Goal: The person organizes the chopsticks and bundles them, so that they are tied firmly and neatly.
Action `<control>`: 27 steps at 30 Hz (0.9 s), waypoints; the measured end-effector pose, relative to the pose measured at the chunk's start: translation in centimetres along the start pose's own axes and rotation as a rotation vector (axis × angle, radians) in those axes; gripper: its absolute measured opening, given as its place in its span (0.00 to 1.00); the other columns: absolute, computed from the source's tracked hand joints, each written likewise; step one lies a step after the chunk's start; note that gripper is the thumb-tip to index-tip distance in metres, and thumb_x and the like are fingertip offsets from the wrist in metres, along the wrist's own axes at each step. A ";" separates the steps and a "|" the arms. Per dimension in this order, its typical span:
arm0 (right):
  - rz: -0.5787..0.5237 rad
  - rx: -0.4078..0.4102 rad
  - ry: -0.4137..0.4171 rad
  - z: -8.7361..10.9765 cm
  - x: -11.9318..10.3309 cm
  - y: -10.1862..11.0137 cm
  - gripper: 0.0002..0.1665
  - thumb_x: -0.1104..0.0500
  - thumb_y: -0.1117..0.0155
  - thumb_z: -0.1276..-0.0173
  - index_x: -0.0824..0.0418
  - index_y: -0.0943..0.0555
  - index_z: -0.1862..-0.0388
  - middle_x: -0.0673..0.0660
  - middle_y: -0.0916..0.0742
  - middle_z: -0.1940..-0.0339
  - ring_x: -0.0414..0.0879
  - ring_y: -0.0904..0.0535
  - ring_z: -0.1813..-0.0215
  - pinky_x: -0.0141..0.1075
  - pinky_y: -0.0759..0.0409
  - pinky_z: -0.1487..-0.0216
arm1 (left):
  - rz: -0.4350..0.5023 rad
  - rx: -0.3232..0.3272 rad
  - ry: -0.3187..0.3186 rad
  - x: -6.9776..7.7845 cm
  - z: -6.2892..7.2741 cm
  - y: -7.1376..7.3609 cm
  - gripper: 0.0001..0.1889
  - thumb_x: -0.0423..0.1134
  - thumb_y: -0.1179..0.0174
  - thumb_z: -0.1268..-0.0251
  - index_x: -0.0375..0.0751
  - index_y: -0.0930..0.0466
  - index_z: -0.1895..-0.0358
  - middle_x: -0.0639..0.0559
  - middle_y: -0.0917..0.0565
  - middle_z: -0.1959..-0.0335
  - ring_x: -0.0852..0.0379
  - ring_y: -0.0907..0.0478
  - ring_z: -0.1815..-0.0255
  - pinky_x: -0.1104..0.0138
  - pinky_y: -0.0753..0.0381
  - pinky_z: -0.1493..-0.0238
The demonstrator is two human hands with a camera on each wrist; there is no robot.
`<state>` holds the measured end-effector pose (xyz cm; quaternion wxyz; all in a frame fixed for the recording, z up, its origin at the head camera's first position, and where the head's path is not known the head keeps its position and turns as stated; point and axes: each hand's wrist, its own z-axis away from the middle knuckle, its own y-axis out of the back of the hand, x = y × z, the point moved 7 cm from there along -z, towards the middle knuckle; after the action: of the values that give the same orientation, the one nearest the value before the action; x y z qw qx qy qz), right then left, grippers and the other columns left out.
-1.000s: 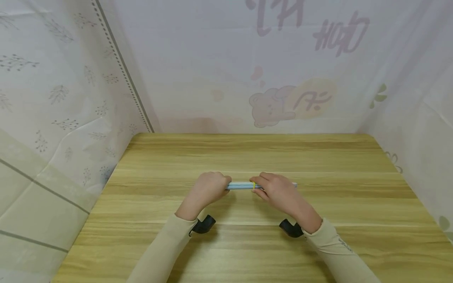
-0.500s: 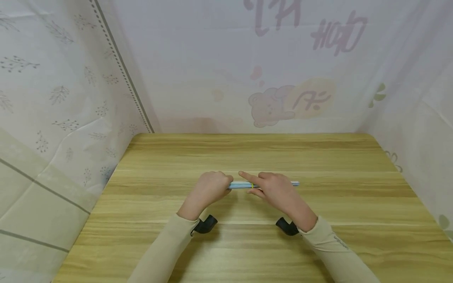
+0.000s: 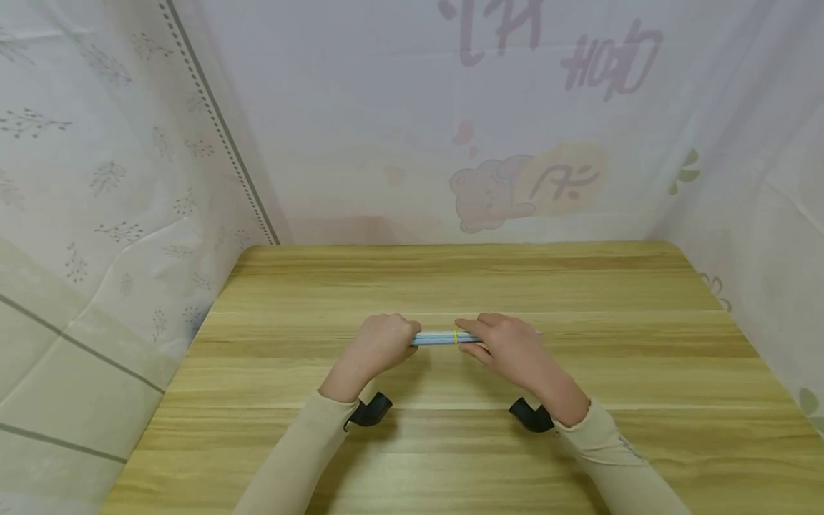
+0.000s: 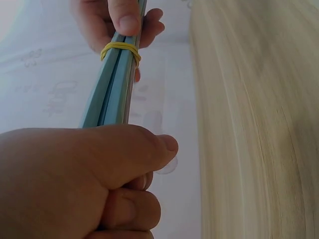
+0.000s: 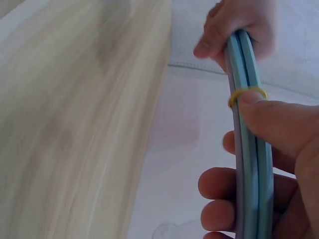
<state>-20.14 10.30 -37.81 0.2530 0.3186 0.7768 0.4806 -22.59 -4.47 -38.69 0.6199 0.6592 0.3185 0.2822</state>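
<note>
A bundle of pale blue chopsticks (image 3: 435, 338) lies level between my two hands, above the table. My left hand (image 3: 380, 349) grips one end in its curled fingers, thumb laid along it. A yellow rubber band (image 4: 120, 47) circles the bundle near its middle, doubled in the left wrist view. My right hand (image 3: 516, 352) holds the other half; its thumb (image 5: 264, 112) presses right at the band, and its fingers curl around the far side. One stick at the bundle's edge looks pinkish grey in the right wrist view. Both palms hide stretches of the chopsticks.
Under the hands is a wood-grain table (image 3: 412, 458). Patterned cloth (image 3: 360, 129) hangs behind it and at both sides. A black curved piece (image 3: 372, 410) sits at the left wrist, and a similar black piece (image 3: 531, 415) at the right one.
Half a second ago the right index finger was stretched out past the band; now it is drawn back onto the bundle by the band. The band sits slightly further left. The left hand has barely moved.
</note>
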 end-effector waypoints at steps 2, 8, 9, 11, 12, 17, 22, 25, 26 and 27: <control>0.008 0.001 -0.011 0.2 0.3 0.2 0.20 0.50 0.29 0.42 0.57 0.16 0.52 0.50 0.16 0.70 0.38 0.25 0.76 0.30 0.26 0.74 | 0.004 0.003 0.005 -0.2 0.1 0.1 0.12 0.39 0.34 0.41 0.45 0.26 0.78 0.56 0.28 0.85 0.64 0.43 0.84 0.72 0.39 0.83; 0.004 0.012 -0.015 0.5 0.7 0.5 0.16 0.52 0.28 0.43 0.58 0.14 0.57 0.51 0.15 0.69 0.39 0.22 0.74 0.32 0.23 0.72 | 0.011 0.004 0.009 -0.4 0.2 0.0 0.13 0.39 0.35 0.41 0.46 0.28 0.79 0.58 0.33 0.86 0.64 0.45 0.84 0.72 0.42 0.82; 0.002 0.009 -0.016 0.5 0.8 0.5 0.16 0.52 0.28 0.43 0.58 0.15 0.57 0.51 0.15 0.69 0.39 0.22 0.74 0.32 0.23 0.73 | 0.015 0.001 0.010 -0.4 0.2 0.0 0.13 0.39 0.35 0.41 0.46 0.28 0.79 0.58 0.33 0.86 0.64 0.45 0.84 0.72 0.42 0.82; 0.002 -0.002 -0.021 0.5 0.8 0.4 0.16 0.52 0.29 0.42 0.58 0.15 0.57 0.51 0.15 0.68 0.39 0.23 0.74 0.31 0.24 0.72 | 0.022 -0.004 0.013 -0.5 0.2 -0.1 0.13 0.39 0.35 0.41 0.46 0.28 0.79 0.58 0.33 0.86 0.64 0.45 0.84 0.72 0.42 0.82; 0.002 -0.008 -0.025 0.5 0.9 0.4 0.16 0.52 0.29 0.42 0.58 0.15 0.56 0.50 0.15 0.68 0.38 0.23 0.74 0.31 0.24 0.72 | 0.024 -0.007 0.015 -0.5 0.2 -0.2 0.12 0.38 0.35 0.41 0.45 0.28 0.79 0.58 0.33 0.86 0.64 0.45 0.84 0.72 0.42 0.82; -0.001 -0.021 -0.030 0.6 1.1 0.3 0.16 0.52 0.30 0.41 0.58 0.15 0.56 0.50 0.16 0.69 0.37 0.24 0.74 0.30 0.25 0.72 | 0.031 -0.018 0.026 -0.6 0.1 -0.4 0.12 0.38 0.35 0.40 0.45 0.27 0.79 0.58 0.34 0.86 0.64 0.45 0.84 0.72 0.42 0.82; -0.007 -0.030 -0.029 0.7 1.2 0.3 0.16 0.51 0.31 0.40 0.58 0.15 0.56 0.49 0.17 0.71 0.35 0.27 0.76 0.28 0.26 0.74 | 0.026 -0.012 0.024 -0.6 0.1 -0.4 0.13 0.39 0.35 0.41 0.45 0.28 0.79 0.58 0.33 0.86 0.64 0.45 0.84 0.72 0.43 0.82; -0.011 -0.043 -0.037 0.8 1.3 0.1 0.15 0.51 0.31 0.40 0.56 0.15 0.56 0.48 0.17 0.72 0.34 0.29 0.77 0.26 0.28 0.75 | 0.019 -0.006 0.019 -0.6 0.1 -0.3 0.13 0.40 0.34 0.41 0.46 0.28 0.79 0.58 0.33 0.86 0.64 0.45 0.85 0.72 0.43 0.83; -0.012 -0.047 -0.040 0.8 1.3 0.1 0.15 0.51 0.31 0.40 0.56 0.15 0.56 0.48 0.17 0.72 0.34 0.29 0.77 0.26 0.28 0.75 | 0.016 -0.003 0.017 -0.6 0.1 -0.3 0.13 0.40 0.34 0.41 0.46 0.27 0.79 0.58 0.33 0.86 0.64 0.45 0.85 0.72 0.43 0.83; -0.013 -0.051 -0.043 0.9 1.4 0.0 0.15 0.51 0.31 0.40 0.56 0.15 0.56 0.47 0.17 0.72 0.34 0.30 0.77 0.26 0.29 0.75 | 0.014 -0.001 0.017 -0.6 0.1 -0.3 0.13 0.40 0.34 0.41 0.46 0.27 0.78 0.58 0.33 0.86 0.64 0.44 0.85 0.72 0.42 0.83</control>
<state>-20.45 11.79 -38.29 0.2807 0.3174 0.7608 0.4915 -22.91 -4.95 -39.02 0.6157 0.6587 0.3190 0.2921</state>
